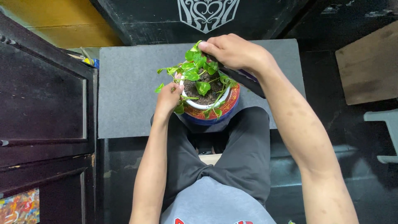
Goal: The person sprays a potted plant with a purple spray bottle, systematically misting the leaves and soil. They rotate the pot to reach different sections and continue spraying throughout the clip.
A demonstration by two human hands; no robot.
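The left hand (168, 97) pinches a leaf at the white rim of the potted plant (205, 85), which stands on a red and blue bowl (229, 105) on a grey mat (128, 91). The right hand (232, 52) is closed around a dark tool (244, 81) over the leaves. A white emblem (208, 12) marks the black panel beyond.

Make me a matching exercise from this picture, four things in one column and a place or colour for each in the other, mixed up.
Things:
1. left hand
2. right hand
3. mat
4. soil

Descriptions:
A. grey, lying flat under the pot
B. dark brown, inside the white rim
C. at the near-left rim of the pot
D. over the far side of the plant, gripping a dark tool

Pairs: 1-C, 2-D, 3-A, 4-B
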